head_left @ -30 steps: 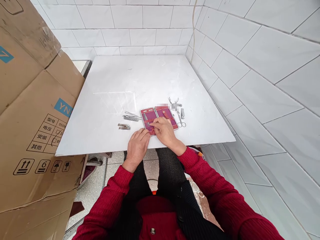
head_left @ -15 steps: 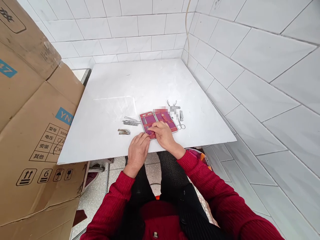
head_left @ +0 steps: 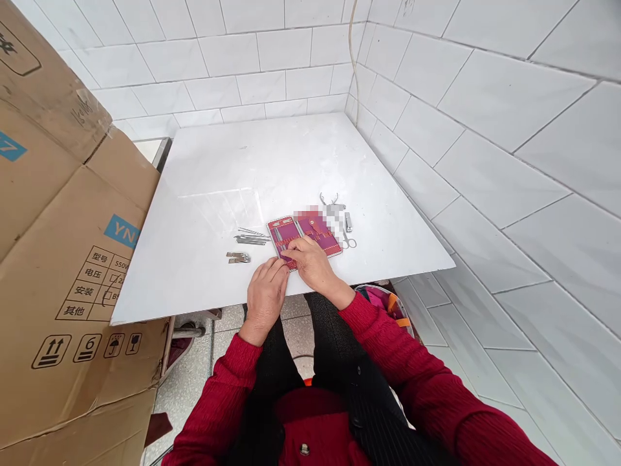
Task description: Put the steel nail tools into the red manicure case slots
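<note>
Your open red case (head_left: pixel 305 229) lies by the near edge of the white table (head_left: pixel 208 162). Your left hand (head_left: pixel 266 291) touches its near left corner; your right hand (head_left: pixel 313 264) bends over its left half. I cannot tell whether either grips anything. Scissors (head_left: pixel 349 243) lie right.

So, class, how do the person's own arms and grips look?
Long, deep-red, crinkle-textured fabric sleeves cover both arms, ending at the wrists. The left bare-handed grip and right bare-handed grip wear no gloves; no watch shows.
</note>
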A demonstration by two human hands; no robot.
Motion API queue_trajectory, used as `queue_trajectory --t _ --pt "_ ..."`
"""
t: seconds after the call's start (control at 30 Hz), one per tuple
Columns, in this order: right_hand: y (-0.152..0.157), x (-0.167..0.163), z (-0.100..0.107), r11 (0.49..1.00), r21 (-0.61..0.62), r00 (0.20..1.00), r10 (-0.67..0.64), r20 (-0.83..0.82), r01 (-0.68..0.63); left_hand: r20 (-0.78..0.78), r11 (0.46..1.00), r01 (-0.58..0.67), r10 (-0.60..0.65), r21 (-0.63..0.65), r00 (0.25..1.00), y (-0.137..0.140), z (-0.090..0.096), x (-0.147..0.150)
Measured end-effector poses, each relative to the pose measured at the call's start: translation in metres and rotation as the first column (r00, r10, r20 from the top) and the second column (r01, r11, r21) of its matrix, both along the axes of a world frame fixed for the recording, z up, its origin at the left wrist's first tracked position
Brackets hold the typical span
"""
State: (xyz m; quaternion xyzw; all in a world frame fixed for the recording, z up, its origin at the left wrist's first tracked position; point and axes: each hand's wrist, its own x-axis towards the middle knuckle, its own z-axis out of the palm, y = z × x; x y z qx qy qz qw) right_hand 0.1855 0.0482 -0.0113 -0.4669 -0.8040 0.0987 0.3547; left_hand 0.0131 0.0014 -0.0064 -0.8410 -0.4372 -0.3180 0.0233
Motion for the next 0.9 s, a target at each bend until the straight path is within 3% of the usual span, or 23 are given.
queue_trajectory --t 0.4,0.63,0.77,0.9 --pt "0.001 0.0 -0.001 0.999 0.035 0.999 0.009 -0.054 -0.007 0.005 1.0 0.002 -0.002 0.0 1.0 0.0 0.0 0.0" --pt "0.002 0.002 0.0 1.0 -0.006 0.988 0.029 -0.15 -0.031 0.017 1.0 0.012 -0.012 0.004 1.0 -0.001 0.003 0.001" --pt "0.008 -0.004 0.017 0.998 -0.054 0.987 0.018 -0.16 -0.027 0.015 1.0 0.013 -0.013 0.024 1.0 -0.001 0.0 0.001" --pt "0.02 -0.027 0.051 0.99 -0.133 0.996 0.056 0.063 -0.048 0.023 0.998 0.008 -0.01 0.066 1.0 0.0 -0.005 0.0"
